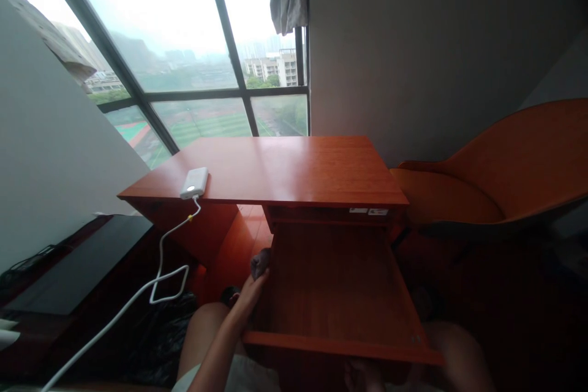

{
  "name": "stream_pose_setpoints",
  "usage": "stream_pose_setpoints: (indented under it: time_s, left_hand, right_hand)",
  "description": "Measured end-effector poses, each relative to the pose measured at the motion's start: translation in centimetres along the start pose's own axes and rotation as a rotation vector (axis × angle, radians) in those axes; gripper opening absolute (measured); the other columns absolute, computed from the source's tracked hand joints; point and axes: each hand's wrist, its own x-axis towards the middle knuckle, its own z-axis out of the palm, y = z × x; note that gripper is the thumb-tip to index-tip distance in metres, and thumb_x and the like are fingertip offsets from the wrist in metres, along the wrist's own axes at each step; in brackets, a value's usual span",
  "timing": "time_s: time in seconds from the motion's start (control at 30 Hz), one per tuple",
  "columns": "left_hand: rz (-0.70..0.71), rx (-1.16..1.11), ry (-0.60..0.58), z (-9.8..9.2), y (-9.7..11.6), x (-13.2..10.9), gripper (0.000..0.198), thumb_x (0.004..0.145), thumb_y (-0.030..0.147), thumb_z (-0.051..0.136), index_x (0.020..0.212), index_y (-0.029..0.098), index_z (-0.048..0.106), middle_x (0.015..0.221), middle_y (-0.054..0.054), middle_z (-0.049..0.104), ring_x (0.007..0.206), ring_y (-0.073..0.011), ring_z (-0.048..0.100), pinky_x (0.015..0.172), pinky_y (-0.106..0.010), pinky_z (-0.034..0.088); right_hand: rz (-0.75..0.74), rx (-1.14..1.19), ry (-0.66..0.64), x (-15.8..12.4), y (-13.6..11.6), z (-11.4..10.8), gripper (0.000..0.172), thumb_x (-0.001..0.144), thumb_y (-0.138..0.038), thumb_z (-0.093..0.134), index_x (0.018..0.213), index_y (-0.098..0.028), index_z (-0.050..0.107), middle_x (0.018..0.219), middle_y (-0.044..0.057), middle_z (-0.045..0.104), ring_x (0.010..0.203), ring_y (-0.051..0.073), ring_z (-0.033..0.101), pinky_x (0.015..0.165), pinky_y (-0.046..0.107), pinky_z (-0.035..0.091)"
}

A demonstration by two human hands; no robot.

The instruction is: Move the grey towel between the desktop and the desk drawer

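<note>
A wooden drawer (335, 282) is pulled far out of the reddish-brown desk (294, 165), and its inside shows bare wood. Beside the drawer's left wall is my left hand (253, 288), closed around a bunched dark grey cloth (260, 262). The cloth sits at the outer side of that wall; whether it presses against the wood I cannot tell. Low at the drawer's front panel, my right hand (362, 375) appears in shadow, its fingers curled at the lower edge and partly hidden by the panel.
A white power bank (195, 182) lies on the desk's left part, its white cable (133, 294) hanging down to the lower left. An orange chair (459, 196) stands at the right. At left is a dark low surface (82, 263). My knees flank the drawer.
</note>
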Motion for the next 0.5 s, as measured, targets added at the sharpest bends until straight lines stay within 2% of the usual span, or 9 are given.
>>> stream_pose_setpoints:
  time_s: [0.13,0.23,0.33,0.5]
  left_hand:
    - [-0.027,0.021,-0.062,-1.7,-0.4,-4.3,0.058,0.069,0.055,0.073,0.111,0.015,0.069,0.122,-0.011,0.07,0.129,-0.0362,0.052,0.108,-0.039,0.042]
    - [-0.032,0.064,-0.071,-2.4,-0.1,-6.1,0.052,0.069,0.051,0.075,0.109,0.018,0.071,0.126,-0.009,0.068,0.134,-0.0349,0.048,0.112,-0.036,0.038]
    - [-0.033,0.036,-0.078,-2.5,0.0,-5.8,0.051,0.07,0.05,0.074,0.11,0.018,0.071,0.126,-0.01,0.068,0.133,-0.0343,0.049,0.111,-0.037,0.039]
    - [0.002,-0.02,-0.068,-1.3,0.4,-2.1,0.053,0.07,0.05,0.073,0.111,0.016,0.069,0.118,-0.013,0.071,0.123,-0.0364,0.057,0.105,-0.043,0.045]
  right_hand:
    - [-0.007,0.008,-0.016,0.0,0.1,-0.1,0.023,0.052,-0.019,0.069,0.063,-0.024,0.05,0.055,-0.004,0.055,0.051,0.015,0.055,0.043,0.031,0.051]
    - [-0.025,0.011,-0.021,-0.2,0.2,0.0,0.024,0.047,-0.016,0.067,0.061,-0.025,0.049,0.053,-0.003,0.054,0.05,0.016,0.055,0.04,0.031,0.05]
    - [-0.048,0.01,-0.022,-0.5,0.1,0.0,0.025,0.045,-0.018,0.067,0.06,-0.026,0.049,0.052,-0.003,0.055,0.05,0.018,0.057,0.038,0.033,0.05]
    - [-0.092,0.011,-0.016,-1.0,0.1,0.0,0.028,0.043,-0.019,0.068,0.063,-0.027,0.051,0.055,-0.003,0.058,0.054,0.02,0.061,0.042,0.034,0.052]
